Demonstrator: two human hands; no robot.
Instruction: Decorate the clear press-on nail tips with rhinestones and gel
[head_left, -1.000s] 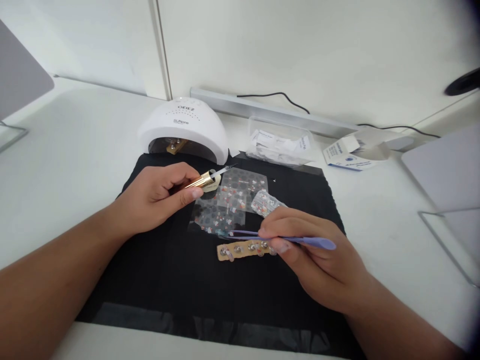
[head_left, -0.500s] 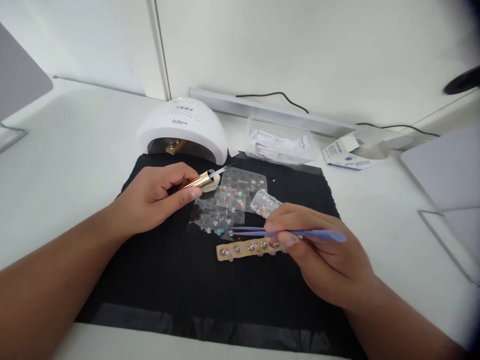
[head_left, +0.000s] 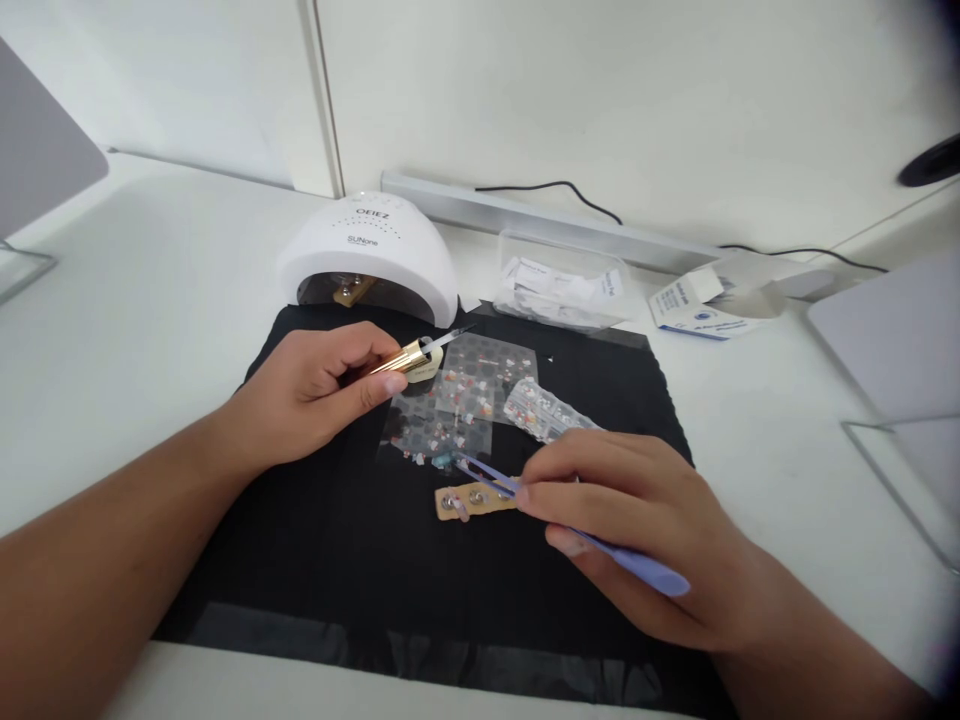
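My left hand (head_left: 319,390) is closed around a gold-capped nail polish brush (head_left: 409,357), its bristles pointing up and right. In my right hand (head_left: 637,530) are lavender tweezers (head_left: 491,478), slanting up and left, with their tips at a small teal piece (head_left: 444,461) near the lower edge of the clear sticker sheets (head_left: 480,375). Whether the tips grip anything is too small to tell. Below them lies a tan strip (head_left: 469,502) bearing metal studs and a few decorated nail tips; my right hand covers its right part. A silvery patterned packet (head_left: 544,412) lies behind that hand.
A white nail lamp (head_left: 367,250) stands at the back left with another studded strip (head_left: 352,291) inside. A clear box of white packets (head_left: 559,290) and an opened white carton (head_left: 705,305) are at the back. A black mat (head_left: 330,560) covers the table's middle.
My right hand has lowered and tilted the tweezers, so their rear end is lower and their tips point up-left. It now covers more of the strip. My left hand stays nearly still.
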